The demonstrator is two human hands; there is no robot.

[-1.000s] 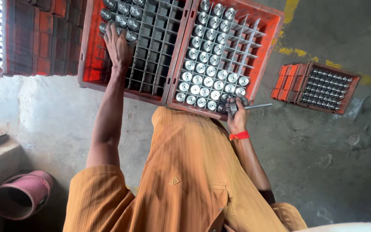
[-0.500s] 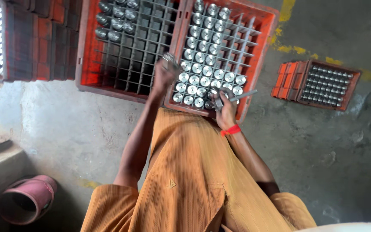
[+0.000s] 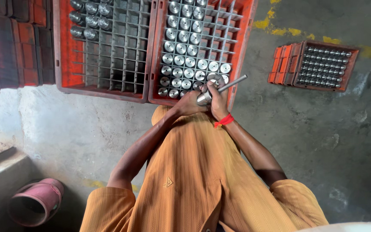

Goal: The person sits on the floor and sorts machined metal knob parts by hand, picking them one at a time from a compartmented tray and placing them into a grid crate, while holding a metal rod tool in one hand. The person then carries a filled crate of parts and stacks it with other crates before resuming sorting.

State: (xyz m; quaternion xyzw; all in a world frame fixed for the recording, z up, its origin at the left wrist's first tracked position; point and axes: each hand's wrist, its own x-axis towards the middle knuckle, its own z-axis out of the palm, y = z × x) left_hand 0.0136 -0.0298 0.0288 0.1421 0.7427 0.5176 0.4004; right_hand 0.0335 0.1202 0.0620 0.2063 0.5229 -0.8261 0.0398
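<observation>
The left hand (image 3: pixel 190 104) has come back from the left-hand red crate (image 3: pixel 61 47), where it reached a second ago, and now closes with the right hand (image 3: pixel 217 101) around a steel cylindrical part (image 3: pixel 203 99); the right hand also grips a slim metal rod (image 3: pixel 232 83). Both hands are held together just over the near edge of the right-hand red crate (image 3: pixel 241 38), whose grid is largely filled with like parts, which suggests one piece is being checked. The crates stand on stained concrete floor (image 3: pixel 314 129), with a smaller crate of parts (image 3: pixel 323 65) well apart to the right and a pink vessel (image 3: pixel 35 202) at lower left.

A grey concrete floor (image 3: pixel 314 141) carries red crates (image 3: pixel 108 51) and a pink bucket (image 3: pixel 35 202).
</observation>
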